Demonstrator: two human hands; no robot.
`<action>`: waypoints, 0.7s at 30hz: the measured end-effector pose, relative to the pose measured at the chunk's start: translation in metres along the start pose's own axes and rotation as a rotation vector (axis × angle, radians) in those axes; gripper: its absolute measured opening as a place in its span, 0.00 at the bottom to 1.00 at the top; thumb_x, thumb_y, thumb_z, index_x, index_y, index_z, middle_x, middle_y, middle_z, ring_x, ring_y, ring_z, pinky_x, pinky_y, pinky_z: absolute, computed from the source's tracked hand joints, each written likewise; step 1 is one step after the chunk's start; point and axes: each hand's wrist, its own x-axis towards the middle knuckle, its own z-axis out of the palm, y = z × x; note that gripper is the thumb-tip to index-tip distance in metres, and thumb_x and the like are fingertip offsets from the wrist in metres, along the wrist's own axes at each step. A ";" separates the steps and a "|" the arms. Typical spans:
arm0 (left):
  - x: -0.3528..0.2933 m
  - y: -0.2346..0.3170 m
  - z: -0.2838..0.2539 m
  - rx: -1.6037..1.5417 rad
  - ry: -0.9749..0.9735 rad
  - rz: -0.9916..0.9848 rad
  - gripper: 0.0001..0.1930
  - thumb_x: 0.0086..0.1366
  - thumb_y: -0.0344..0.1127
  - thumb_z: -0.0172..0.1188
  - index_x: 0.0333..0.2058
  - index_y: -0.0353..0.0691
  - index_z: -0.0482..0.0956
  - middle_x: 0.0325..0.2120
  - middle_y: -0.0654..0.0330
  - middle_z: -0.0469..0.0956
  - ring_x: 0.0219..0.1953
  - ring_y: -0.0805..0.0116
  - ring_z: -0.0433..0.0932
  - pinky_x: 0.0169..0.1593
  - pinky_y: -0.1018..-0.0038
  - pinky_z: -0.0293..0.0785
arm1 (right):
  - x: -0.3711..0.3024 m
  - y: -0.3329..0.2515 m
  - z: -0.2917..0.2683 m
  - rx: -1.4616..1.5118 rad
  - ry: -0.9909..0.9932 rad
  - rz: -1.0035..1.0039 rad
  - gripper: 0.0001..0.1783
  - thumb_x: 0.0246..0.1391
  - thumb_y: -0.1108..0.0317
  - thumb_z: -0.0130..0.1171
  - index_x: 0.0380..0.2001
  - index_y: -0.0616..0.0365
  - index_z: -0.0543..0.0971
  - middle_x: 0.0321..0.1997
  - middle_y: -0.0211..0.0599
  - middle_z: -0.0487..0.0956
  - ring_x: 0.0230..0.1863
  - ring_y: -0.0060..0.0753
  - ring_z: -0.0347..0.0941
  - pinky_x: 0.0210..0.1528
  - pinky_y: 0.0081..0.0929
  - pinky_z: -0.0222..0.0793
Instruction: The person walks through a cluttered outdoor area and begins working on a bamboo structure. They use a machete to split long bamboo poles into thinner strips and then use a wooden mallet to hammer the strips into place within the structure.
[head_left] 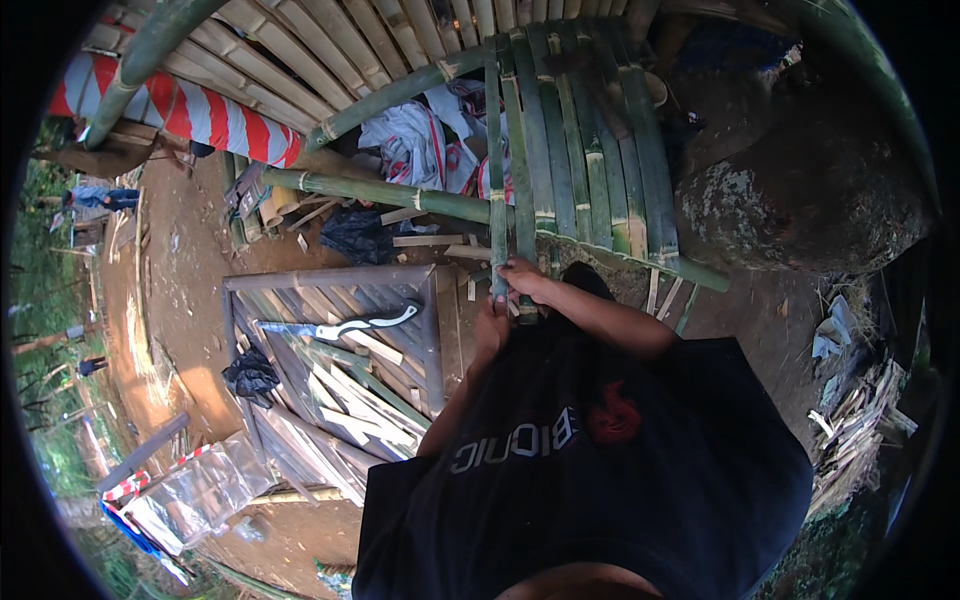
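Observation:
My left hand (490,326) is closed round the near end of a long green bamboo slat (497,190). Just above it, my right hand (526,280) pinches the same slat, its fingers partly hidden. The slat runs away from me, over a horizontal green bamboo pole (400,196), to the far frame. To its right, several green bamboo slats (590,150) lie side by side on the frame, and one more slat (526,220) lies close by with its near end under my hands.
At left, a saw (345,325) with a white and black handle rests on a framed wooden panel (437,340) strewn with bamboo strips. Black plastic (357,235) and white sacks (410,145) lie beyond. A large boulder (800,205) stands at right, near a pile of split wood (855,440).

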 end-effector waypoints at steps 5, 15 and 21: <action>0.020 -0.031 0.011 0.021 -0.146 0.066 0.17 0.67 0.43 0.47 0.41 0.33 0.72 0.25 0.50 0.78 0.28 0.58 0.80 0.34 0.62 0.74 | 0.012 0.017 -0.015 -0.173 0.042 0.028 0.16 0.65 0.58 0.44 0.45 0.59 0.72 0.31 0.39 0.80 0.26 0.31 0.77 0.26 0.27 0.74; 0.006 -0.033 0.022 0.219 0.094 -0.083 0.31 0.65 0.49 0.49 0.58 0.30 0.63 0.57 0.38 0.63 0.61 0.43 0.60 0.64 0.57 0.54 | -0.014 -0.030 -0.024 -0.264 -0.185 0.196 0.21 0.66 0.54 0.41 0.45 0.64 0.70 0.33 0.47 0.80 0.26 0.40 0.80 0.22 0.30 0.78; 0.010 -0.050 0.052 0.076 0.191 -0.039 0.35 0.63 0.51 0.52 0.58 0.25 0.61 0.60 0.34 0.57 0.64 0.40 0.54 0.66 0.56 0.51 | -0.010 -0.052 -0.047 -0.619 -0.275 0.148 0.22 0.64 0.53 0.45 0.33 0.64 0.73 0.24 0.45 0.81 0.17 0.35 0.77 0.14 0.25 0.69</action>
